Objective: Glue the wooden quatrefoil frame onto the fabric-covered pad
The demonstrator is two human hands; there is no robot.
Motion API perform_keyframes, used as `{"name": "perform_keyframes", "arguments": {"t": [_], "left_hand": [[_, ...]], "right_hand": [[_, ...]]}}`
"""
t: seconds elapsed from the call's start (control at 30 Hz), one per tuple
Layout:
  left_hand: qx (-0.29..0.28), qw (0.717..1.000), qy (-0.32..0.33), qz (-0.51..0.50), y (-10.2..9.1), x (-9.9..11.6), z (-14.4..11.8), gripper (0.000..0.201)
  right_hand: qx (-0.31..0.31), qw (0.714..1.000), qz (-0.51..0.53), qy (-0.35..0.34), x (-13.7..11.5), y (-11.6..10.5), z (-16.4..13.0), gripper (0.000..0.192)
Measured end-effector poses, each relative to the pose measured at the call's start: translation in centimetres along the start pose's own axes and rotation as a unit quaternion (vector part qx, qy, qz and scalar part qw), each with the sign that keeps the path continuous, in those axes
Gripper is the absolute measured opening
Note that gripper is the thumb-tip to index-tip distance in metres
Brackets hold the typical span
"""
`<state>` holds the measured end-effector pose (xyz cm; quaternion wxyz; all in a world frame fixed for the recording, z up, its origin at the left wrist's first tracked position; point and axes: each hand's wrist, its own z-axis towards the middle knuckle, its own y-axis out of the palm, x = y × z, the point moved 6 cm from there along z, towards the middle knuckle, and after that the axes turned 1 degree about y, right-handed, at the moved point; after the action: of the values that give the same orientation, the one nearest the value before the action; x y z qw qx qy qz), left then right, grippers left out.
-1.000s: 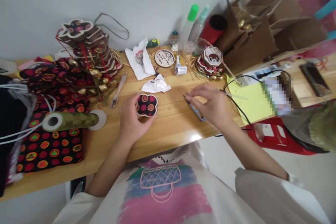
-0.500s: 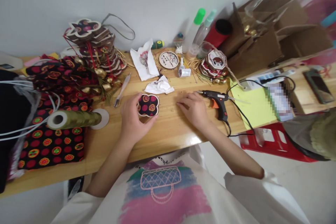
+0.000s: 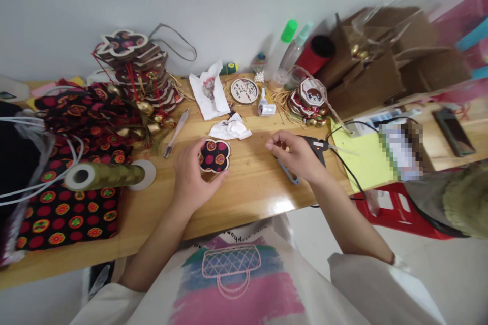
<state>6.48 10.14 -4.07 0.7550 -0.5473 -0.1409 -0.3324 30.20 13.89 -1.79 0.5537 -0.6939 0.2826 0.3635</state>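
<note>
My left hand point(image 3: 192, 177) wraps round the side of a scalloped wooden piece point(image 3: 214, 156) faced with black fabric in red and orange circles. Its thumb presses the near edge and the fingers sit along the left. My right hand point(image 3: 295, 155) hovers or rests to the right of it, fingers curled and tips together; I cannot make out whether anything is in them. Beneath that hand a blue-grey handle point(image 3: 290, 173) shows, the rest hidden. A black glue gun point(image 3: 319, 147) lies partly behind the right hand.
Crumpled tissue point(image 3: 231, 127), a pen point(image 3: 177, 132), a small glue bottle point(image 3: 266, 106) and a round wooden disc point(image 3: 244, 91) lie beyond my hands. Left stand stacked ornaments point(image 3: 125, 43) and a ribbon roll point(image 3: 110, 175). Right are yellow paper point(image 3: 368, 155), a cardboard box point(image 3: 366, 81) and a phone point(image 3: 453, 132).
My right hand has shifted right, now covering part of the glue gun and uncovering the blue-grey handle. My left hand still holds the scalloped piece in nearly the same place.
</note>
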Motion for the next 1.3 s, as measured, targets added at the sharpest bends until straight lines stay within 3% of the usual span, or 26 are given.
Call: {"name": "perform_keyframes", "arguments": {"t": [0.13,0.37,0.53,0.7,1.0,1.3], "left_hand": [[-0.003,1.000,0.007,-0.004,0.2,0.1,-0.1,0.069],[0.027,1.000,0.016,0.006,0.4,-0.1,-0.5,0.068],[0.026,0.999,0.021,0.015,1.1,-0.2,-0.8,0.069],[-0.002,1.000,0.016,0.018,1.4,0.1,-0.9,0.068],[-0.019,1.000,-0.020,-0.012,1.0,0.2,-0.5,0.065],[-0.040,0.999,-0.022,-0.013,1.5,0.4,-0.6,0.065]], "right_hand": [[-0.035,0.983,0.162,0.072,-1.7,-1.5,0.6,0.037],[-0.049,0.970,0.232,0.056,-5.0,-2.9,5.6,0.045],[-0.092,0.966,0.240,0.037,-8.1,-2.0,11.4,0.044],[-0.104,0.966,0.231,0.048,-10.7,0.6,16.3,0.035],[-0.072,0.973,0.198,0.092,-10.1,3.3,20.0,0.020],[-0.062,0.994,0.023,0.084,-8.7,4.0,20.7,0.031]]}}
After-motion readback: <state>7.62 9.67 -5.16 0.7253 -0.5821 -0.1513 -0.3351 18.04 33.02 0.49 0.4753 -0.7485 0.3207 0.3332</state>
